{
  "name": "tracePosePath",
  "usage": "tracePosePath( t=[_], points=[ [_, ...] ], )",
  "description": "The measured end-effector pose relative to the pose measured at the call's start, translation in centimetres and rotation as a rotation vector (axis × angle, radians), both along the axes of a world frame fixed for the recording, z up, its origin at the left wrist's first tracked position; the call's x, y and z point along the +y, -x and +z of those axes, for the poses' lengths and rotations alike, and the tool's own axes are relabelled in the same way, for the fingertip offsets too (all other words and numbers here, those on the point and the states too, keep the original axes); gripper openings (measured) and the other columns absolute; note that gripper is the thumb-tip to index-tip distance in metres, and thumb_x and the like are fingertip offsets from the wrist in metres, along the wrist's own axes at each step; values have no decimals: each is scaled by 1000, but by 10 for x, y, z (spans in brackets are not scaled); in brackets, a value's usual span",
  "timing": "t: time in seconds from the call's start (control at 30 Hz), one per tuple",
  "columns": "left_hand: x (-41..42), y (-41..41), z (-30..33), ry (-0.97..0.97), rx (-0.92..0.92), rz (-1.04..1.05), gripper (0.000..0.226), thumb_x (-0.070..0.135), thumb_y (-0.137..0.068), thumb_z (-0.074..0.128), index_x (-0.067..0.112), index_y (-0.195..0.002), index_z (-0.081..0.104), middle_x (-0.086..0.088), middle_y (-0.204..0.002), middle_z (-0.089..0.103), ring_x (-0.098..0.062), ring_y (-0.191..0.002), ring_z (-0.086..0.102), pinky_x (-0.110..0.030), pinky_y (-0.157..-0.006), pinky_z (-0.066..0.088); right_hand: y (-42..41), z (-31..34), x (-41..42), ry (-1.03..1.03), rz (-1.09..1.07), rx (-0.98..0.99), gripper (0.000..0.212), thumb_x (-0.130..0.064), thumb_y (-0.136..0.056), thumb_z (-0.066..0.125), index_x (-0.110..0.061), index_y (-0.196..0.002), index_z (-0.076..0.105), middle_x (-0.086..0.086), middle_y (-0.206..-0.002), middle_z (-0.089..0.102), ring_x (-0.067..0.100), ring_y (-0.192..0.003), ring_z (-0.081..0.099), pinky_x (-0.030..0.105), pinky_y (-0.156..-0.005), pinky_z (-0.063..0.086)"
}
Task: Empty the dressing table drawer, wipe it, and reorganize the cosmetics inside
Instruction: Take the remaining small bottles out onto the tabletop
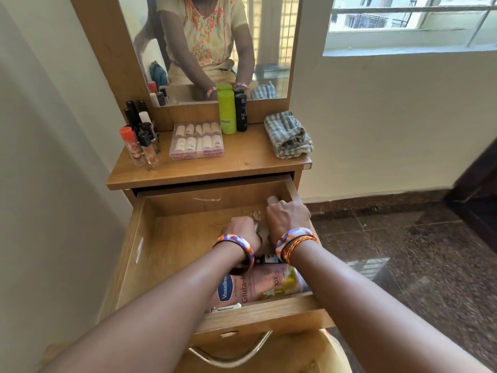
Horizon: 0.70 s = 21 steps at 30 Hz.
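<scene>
1. Reaching into the open drawer point(150, 238), we have both hands at its right half.
2. Our left hand point(242, 231) curls round a crinkled clear wrapper point(259, 224); our right hand point(286, 219) curls just beside it, its hold hidden, so we cannot tell.
3. Vaseline bottle point(250, 288) lies at the drawer's front.
4. Checked cloth point(287, 134), green bottle point(226, 111) and clear case point(197, 141) sit on the tabletop above the drawer

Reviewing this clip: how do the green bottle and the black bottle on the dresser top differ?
The green bottle is lime coloured, wider and slightly taller; the black bottle is dark and slimmer. The green bottle stands left of the black bottle, which carries white lettering. Both stand upright, side by side against the mirror base.
</scene>
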<state>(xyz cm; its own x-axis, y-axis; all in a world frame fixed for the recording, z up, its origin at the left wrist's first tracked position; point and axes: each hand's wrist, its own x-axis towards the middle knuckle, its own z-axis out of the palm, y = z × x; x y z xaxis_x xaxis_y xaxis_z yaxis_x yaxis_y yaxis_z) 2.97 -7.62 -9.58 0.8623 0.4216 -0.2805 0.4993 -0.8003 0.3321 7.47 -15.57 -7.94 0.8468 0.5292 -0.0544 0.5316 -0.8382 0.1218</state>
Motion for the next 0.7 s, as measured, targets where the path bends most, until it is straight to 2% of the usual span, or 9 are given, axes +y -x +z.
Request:
tracePosePath(
  t=[0.1,0.17,0.27,0.33,0.43,0.5,0.57,0.63,0.7],
  points=[
    [10,2,5,65,-19,65,33,24,-94,48,-3,-107,62,-20,-115,63,-35,-106,60,-33,-81,47,0,-3,1,-12,6,-38,24,-6,-94,48,-6,-117,57,7,-114,61,26,-101,64,28,-58,35],
    [17,4,8,202,-29,122,37,30,-94,48,-2,-100,65,-20,-105,66,-35,-102,61,-32,-75,45,0,-4,0,-10,6,-55,24,-9,-94,52,-5,-117,57,7,-113,62,26,-101,65,30,-61,37],
    [27,11,10,497,-102,263,32,26,-91,53,5,-68,58,-11,-67,60,-30,-69,61,-25,-57,42,0,-7,1,3,2,-77,21,-10,-94,53,-6,-114,58,6,-109,63,23,-96,66,29,-59,38],
    [31,15,10,697,-167,362,30,10,-89,56,5,-60,50,-8,-62,50,-20,-55,51,-20,-47,46,0,-9,1,-4,2,-82,20,-7,-95,51,-5,-112,59,6,-106,63,22,-91,67,26,-54,37],
    [40,20,11,861,-243,432,24,-8,-86,54,3,-65,49,-11,-68,51,-18,-56,52,-17,-44,49,1,-11,3,-42,8,-56,19,-7,-94,50,-7,-111,59,5,-106,63,23,-91,67,24,-46,32],
    [44,24,15,877,-282,419,23,-11,-86,54,4,-68,51,-11,-71,53,-16,-58,53,-14,-43,49,0,-9,3,-87,13,-46,20,-12,-93,53,-7,-113,58,5,-107,64,24,-95,67,25,-55,42],
    [48,26,18,861,-318,396,20,-10,-86,56,5,-73,54,-11,-79,55,-13,-62,55,-11,-45,50,0,-6,3,-158,16,-31,24,-17,-92,54,-8,-114,55,6,-105,66,26,-96,67,28,-63,44],
    [52,27,23,839,-363,382,10,-8,-86,57,2,-86,59,-11,-87,56,-12,-65,56,-10,-48,51,4,-4,2,-260,37,-45,25,-18,-90,52,-11,-113,52,6,-96,68,26,-84,66,28,-60,40],
    [57,27,25,811,-413,371,16,-6,-88,56,-2,-103,61,-12,-93,58,-11,-65,57,-10,-52,51,11,-1,2,-337,73,-109,24,-18,-86,49,-15,-110,51,4,-82,65,25,-70,61,24,-53,36]
  ],
)
